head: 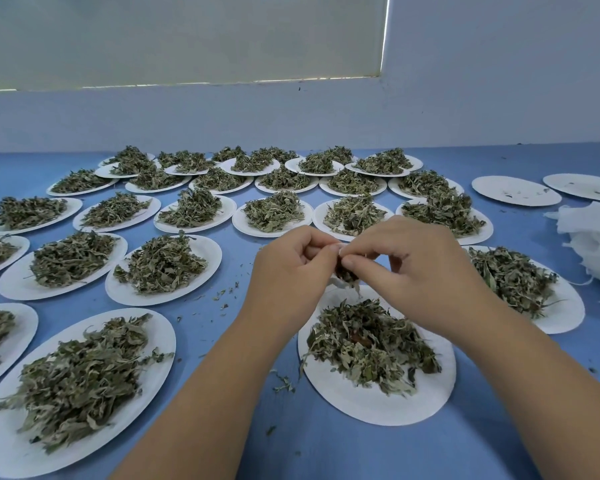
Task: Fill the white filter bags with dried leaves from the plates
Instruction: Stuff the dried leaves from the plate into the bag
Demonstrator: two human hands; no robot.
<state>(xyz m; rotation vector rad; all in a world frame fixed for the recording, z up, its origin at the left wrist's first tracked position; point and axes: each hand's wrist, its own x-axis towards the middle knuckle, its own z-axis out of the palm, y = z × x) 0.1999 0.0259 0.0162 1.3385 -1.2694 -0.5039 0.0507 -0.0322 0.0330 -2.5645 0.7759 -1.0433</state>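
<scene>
My left hand [293,268] and my right hand [416,265] meet above a white paper plate [388,407] that holds a heap of dried green leaves [368,344]. Between the fingertips of both hands hangs a small clump of leaves [347,276], seemingly inside a thin white filter bag; the bag is mostly hidden by my fingers. A few leaves dangle from the clump toward the heap. A loose pile of white filter bags [593,237] lies at the right edge of the blue table [482,445].
Several white plates heaped with dried leaves cover the table to the left and far side, such as one at the near left [0,455] and one at the right [565,320]. Two nearly bare plates [515,191] sit at the far right. Leaf crumbs [226,296] are scattered between the plates.
</scene>
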